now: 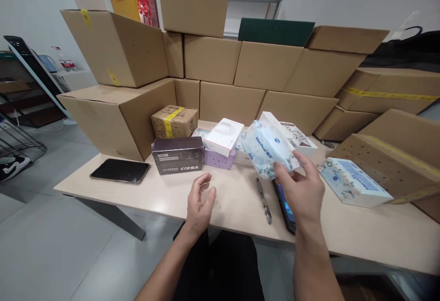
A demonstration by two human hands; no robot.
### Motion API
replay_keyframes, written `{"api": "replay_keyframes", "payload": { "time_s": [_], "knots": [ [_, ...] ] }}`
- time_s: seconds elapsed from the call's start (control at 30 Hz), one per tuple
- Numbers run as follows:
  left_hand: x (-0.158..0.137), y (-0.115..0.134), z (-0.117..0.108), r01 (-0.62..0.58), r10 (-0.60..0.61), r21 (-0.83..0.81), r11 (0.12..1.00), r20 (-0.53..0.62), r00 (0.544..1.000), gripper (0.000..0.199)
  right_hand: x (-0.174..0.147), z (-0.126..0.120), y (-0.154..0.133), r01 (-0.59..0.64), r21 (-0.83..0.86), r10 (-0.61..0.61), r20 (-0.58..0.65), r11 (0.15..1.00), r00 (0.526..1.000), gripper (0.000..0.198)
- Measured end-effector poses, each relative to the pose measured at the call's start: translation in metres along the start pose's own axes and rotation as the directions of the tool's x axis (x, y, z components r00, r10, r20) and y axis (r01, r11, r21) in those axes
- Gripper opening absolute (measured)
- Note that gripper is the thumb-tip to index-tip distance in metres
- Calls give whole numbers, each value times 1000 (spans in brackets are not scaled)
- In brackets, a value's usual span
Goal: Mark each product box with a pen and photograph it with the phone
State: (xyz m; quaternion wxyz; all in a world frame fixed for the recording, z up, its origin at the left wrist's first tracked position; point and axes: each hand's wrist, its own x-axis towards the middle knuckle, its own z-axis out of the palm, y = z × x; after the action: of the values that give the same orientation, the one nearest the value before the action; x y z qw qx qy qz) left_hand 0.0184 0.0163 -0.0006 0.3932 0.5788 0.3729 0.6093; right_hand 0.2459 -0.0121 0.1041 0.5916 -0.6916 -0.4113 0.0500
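My right hand (304, 184) grips a pale blue floral tissue pack (268, 147) by its right end, thumb in front, and holds it tilted above the table. Close to the table's front edge, my left hand (201, 202) is empty, its fingers curved and apart from the thumb. Below the pack lie a pen (264, 202) and a dark phone (287, 209), partly hidden by my right hand. Behind my left hand stand a dark box (178, 155) and a purple dotted box (220, 158) with a white box (224, 136) on it.
A smartphone (120, 171) lies at the table's left end. A small taped carton (174, 121) sits behind the dark box. On the right, a blue floral box (354, 181) leans by an open carton (395, 163). Stacked cardboard boxes (232, 108) wall off the back.
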Motion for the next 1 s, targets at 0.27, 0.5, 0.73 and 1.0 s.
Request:
{"api": "replay_keyframes", "payload": {
  "time_s": [0.27,0.5,0.73,1.0],
  "knots": [
    [0,-1,-1,14,-14,46,999,-7,1000,39,50,64,-8,177,-200,-170,55,964,984,75],
    [2,-4,-1,-4,4,72,997,-11,1000,39,35,47,4,212,-19,-204,192,977,960,68],
    [3,-3,-3,-14,13,111,994,11,1000,35,55,-47,65,207,-524,-315,-124,826,941,59],
    [4,-3,-2,-22,14,175,984,45,999,32,103,-128,160,-362,-637,192,-322,681,927,97]
  ]
}}
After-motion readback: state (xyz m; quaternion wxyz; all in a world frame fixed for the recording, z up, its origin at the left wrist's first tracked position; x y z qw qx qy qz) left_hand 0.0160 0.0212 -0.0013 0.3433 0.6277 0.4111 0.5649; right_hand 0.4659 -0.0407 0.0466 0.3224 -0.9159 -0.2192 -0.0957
